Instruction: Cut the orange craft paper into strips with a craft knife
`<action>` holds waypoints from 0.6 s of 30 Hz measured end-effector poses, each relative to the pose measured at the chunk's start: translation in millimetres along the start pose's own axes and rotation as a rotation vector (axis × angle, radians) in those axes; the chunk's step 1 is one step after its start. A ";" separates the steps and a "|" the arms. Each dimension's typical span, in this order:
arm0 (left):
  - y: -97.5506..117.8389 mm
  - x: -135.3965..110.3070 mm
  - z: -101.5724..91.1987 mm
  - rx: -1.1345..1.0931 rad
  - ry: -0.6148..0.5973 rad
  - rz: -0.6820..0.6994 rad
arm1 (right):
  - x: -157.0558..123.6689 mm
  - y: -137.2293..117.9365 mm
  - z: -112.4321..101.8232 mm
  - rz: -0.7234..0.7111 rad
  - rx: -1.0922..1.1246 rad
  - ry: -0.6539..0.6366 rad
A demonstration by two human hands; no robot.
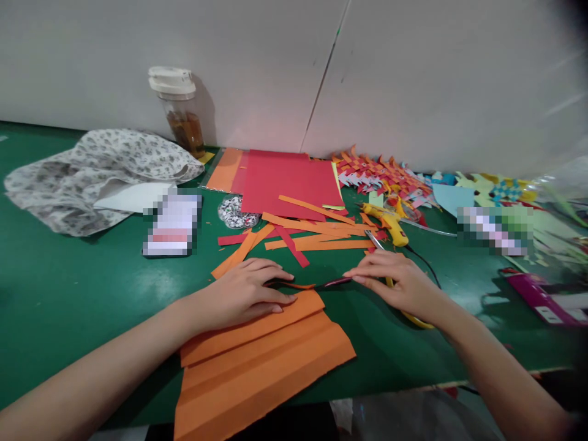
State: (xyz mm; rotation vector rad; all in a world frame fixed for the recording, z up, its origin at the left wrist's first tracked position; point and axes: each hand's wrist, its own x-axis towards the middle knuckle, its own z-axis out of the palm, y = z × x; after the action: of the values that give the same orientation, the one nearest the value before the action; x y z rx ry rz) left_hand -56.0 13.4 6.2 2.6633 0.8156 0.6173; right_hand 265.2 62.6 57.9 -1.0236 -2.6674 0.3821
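My left hand [248, 288] rests palm down on the top edge of a pleated orange paper sheet [261, 361], fingers closed around the left end of a thin dark strip [316, 284]. My right hand [399, 285] pinches the strip's right end, which looks reddish there. The strip stretches between both hands just above the green table [92, 294]. Yellow-handled scissors [399, 306] lie partly under my right hand.
Loose orange and red paper strips [312, 233] and red and orange sheets [285, 177] lie behind the hands. A yellow glue gun [388, 222], folded paper pieces [381, 174], googly eyes [234, 211], a jar [181, 110] and a floral cloth [96, 171] stand further back.
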 end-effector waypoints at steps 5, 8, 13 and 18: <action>-0.2 0.3 0.9 -0.019 -0.009 0.002 | -5.5 -3.1 2.8 0.031 0.011 0.020; -0.3 0.8 0.5 -0.026 -0.013 0.003 | -5.8 -2.3 3.9 0.040 0.022 0.017; 0.0 1.5 -0.3 -0.023 -0.036 0.009 | -5.2 0.1 5.6 0.039 0.043 0.008; 1.5 2.5 -1.5 -0.029 -0.036 0.022 | -2.8 3.0 5.7 0.037 0.051 -0.015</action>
State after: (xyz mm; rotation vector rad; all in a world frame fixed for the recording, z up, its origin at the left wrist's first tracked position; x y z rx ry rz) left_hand -54.2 14.0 8.9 2.6525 0.7633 0.5795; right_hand 267.2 62.0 51.3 -1.0600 -2.6407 0.4645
